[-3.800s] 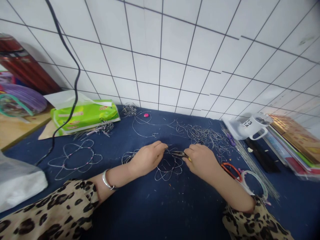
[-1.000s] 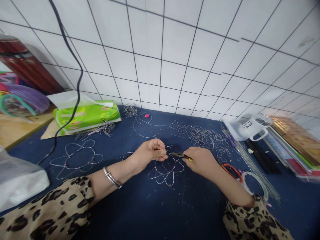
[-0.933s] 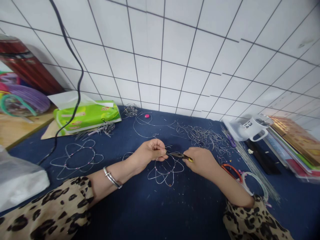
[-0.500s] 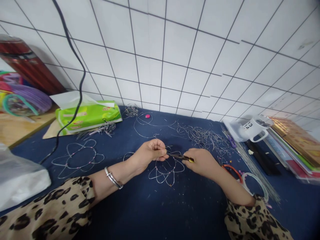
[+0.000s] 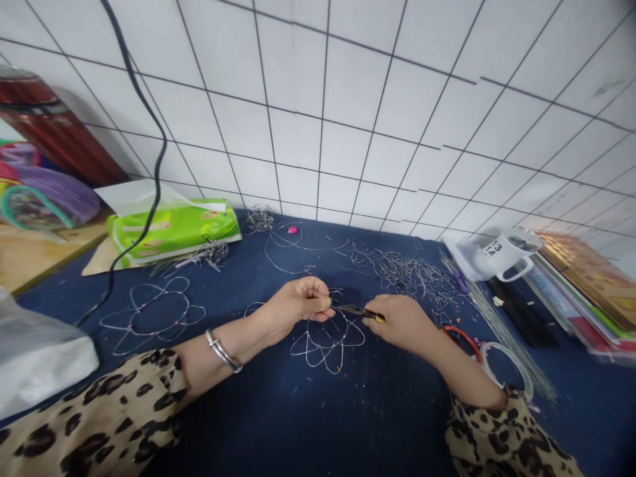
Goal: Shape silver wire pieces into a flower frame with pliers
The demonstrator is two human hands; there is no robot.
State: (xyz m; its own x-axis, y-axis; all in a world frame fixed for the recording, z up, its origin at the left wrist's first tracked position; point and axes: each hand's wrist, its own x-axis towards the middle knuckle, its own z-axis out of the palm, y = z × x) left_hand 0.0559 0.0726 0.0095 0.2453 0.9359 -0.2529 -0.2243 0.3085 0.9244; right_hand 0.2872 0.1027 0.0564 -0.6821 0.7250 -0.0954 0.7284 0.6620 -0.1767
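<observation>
In the middle of the head view my left hand (image 5: 307, 301) is closed, thumb and fingertips pinching a thin wire of a flower-shaped wire frame (image 5: 325, 351). Looped petals of this frame hang below my fingers. My right hand (image 5: 397, 320) is wrapped round a pair of pliers (image 5: 360, 311) with dark jaws and a bit of yellow on the handle. The jaws point left, with their tips close to my left fingertips; whether they grip the wire is too small to tell. Off to the left, a second wire flower (image 5: 159, 315) with small pink beads lies flat.
Tangled wire pieces (image 5: 410, 271) lie behind my right hand. Straight wires (image 5: 517, 351), an orange ring (image 5: 464, 341) and a white mug (image 5: 509, 255) are at the right. A green tissue pack (image 5: 173, 228) and a black cable (image 5: 158, 165) are at the left.
The wire frame has swung slightly left and down beneath my left fingers. Both hands keep nearly the same place and hold.
</observation>
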